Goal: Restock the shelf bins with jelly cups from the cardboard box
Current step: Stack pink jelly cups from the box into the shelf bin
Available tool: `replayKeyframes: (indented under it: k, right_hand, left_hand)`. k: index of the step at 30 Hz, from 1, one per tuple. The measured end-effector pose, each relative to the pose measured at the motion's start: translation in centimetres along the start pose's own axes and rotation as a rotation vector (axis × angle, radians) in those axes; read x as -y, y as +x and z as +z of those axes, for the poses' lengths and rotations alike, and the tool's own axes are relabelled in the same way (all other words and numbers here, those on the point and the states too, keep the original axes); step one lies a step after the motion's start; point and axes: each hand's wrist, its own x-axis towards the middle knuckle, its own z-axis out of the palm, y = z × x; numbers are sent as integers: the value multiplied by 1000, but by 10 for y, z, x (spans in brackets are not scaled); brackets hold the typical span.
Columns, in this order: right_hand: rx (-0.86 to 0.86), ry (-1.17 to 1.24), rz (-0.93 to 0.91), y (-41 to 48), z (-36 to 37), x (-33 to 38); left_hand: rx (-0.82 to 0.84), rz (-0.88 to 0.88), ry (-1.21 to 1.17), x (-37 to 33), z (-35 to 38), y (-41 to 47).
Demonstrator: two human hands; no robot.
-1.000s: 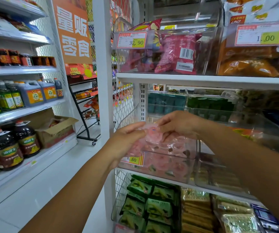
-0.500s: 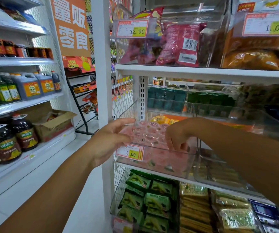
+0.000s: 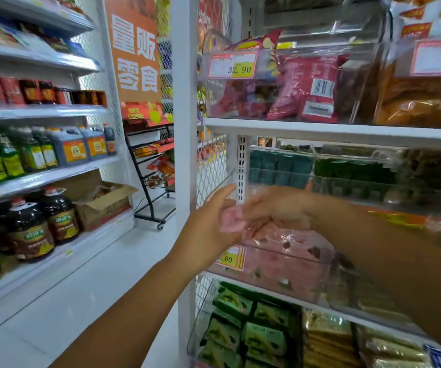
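A pink jelly cup point(image 3: 231, 220) sits between my two hands, just above the front left corner of the clear shelf bin point(image 3: 317, 281), which holds several pink jelly cups. My left hand point(image 3: 208, 229) has straight fingers and the cup lies against its palm. From the right, my right hand point(image 3: 275, 211) reaches in with its fingers curled down onto the cup; motion blur hides the exact grip. The open cardboard box point(image 3: 102, 205) stands on the low shelf at the left, across the aisle.
A price tag reading 6.60 point(image 3: 231, 258) hangs on the bin's front. Green snack packs point(image 3: 243, 328) fill the wire bin below, red bags point(image 3: 304, 88) the bin above. A white upright post point(image 3: 184, 155) stands left of the bins. Oil bottles point(image 3: 31, 229) line the left shelves.
My right hand has come up out of the bin toward my left hand, and a pink cup now sits between them. The view has swung slightly left.
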Motion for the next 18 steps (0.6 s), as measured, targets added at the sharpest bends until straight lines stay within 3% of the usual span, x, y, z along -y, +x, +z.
replayKeyframes:
  k: [4,6,8,11,18]
  right_hand:
    - [-135,112,31,15,-4,-6]
    - [-319,51,34,26,-12,-6]
    - [-439,-11,74,40,-17,-9]
    - [-438,-31,160,64,-11,-16]
    - [-308,-94,371,97,11,-32]
  left_hand:
    - [19,7,24,8,-1,0]
    - [17,6,226,16,-6,-8]
    - [-59,141,558,27,-13,-17]
    - [-114,310,757,43,-20,-28]
    - [-105,254,700,60,-18,-35]
